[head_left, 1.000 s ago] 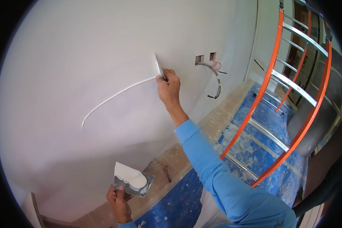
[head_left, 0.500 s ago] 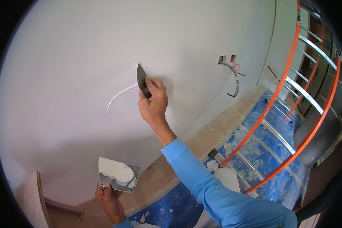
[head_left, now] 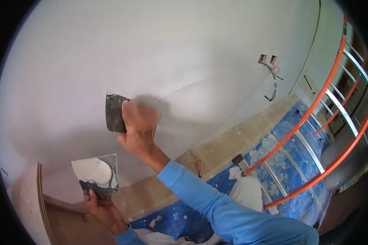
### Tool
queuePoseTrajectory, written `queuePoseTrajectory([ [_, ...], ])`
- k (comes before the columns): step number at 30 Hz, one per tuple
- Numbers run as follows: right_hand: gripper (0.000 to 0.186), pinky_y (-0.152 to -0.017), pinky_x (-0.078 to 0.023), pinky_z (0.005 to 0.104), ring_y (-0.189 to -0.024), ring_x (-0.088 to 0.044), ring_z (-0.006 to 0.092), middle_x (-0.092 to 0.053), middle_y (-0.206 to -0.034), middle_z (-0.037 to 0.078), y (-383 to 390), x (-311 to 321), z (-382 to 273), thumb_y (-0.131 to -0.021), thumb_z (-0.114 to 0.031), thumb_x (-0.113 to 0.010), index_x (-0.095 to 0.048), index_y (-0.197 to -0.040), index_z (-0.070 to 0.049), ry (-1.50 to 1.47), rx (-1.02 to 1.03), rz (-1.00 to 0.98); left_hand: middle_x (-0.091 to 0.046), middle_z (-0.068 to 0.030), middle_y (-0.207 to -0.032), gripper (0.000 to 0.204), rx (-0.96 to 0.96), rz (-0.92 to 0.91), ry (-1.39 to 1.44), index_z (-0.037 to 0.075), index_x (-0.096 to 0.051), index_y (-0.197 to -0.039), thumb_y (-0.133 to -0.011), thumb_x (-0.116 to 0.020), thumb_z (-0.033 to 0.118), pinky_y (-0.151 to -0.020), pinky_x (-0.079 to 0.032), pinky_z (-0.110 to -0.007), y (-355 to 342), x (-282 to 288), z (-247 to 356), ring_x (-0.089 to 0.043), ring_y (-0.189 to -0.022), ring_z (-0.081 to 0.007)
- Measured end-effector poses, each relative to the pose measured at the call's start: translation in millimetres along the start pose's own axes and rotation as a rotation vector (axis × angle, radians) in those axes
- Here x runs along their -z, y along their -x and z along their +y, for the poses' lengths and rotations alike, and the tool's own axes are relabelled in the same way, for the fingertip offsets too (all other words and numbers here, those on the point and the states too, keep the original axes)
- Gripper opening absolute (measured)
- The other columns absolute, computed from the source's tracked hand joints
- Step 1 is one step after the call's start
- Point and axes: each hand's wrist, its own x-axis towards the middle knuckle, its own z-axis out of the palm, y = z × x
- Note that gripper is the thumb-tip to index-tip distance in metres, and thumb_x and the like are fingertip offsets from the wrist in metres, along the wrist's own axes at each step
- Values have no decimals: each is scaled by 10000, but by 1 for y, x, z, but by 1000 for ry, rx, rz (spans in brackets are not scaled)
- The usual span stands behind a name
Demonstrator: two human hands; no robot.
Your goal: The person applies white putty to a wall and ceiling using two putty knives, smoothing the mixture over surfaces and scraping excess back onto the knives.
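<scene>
My right hand [head_left: 141, 122], partly smeared by motion, grips a wide putty knife by the handle, which the fingers hide. Its dark, filler-smeared blade [head_left: 115, 112] points left, close to the white wall [head_left: 200, 36]; whether it touches I cannot tell. From beside the hand, a thin curved line [head_left: 184, 88] runs to the upper right across the wall. Lower left, my left hand [head_left: 104, 210] is closed on the lower edge of a square metal spreader plate [head_left: 114, 163]. A smooth mound of white filler [head_left: 96, 171] lies on that plate.
An orange ladder [head_left: 310, 112] with metal rungs stands at the right. Two wall boxes [head_left: 263, 59] have a loose cable [head_left: 274, 85] hanging out. Blue sheeting [head_left: 184, 220] with white flakes covers part of the floor. A board [head_left: 32, 200] stands lower left.
My right hand has swept left and down along the wall, and the blade now shows broadside instead of edge-on. The view has shifted left. The plate appears farther left and slightly higher.
</scene>
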Motion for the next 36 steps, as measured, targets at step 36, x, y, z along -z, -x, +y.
queuePoseTrajectory([
  [36, 386, -890, -564, 464, -938, -684, 324, -664, -1144, 145, 92, 189, 194, -906, -135, -577, -553, -1276, -27, -1410, -1396, -56, -677, -80, -1086, 279, 166, -416, -241, 31, -546, -1195, -1022, -532, 249, -784, -605, -340, 42, -95, -124, -711, -844, -180],
])
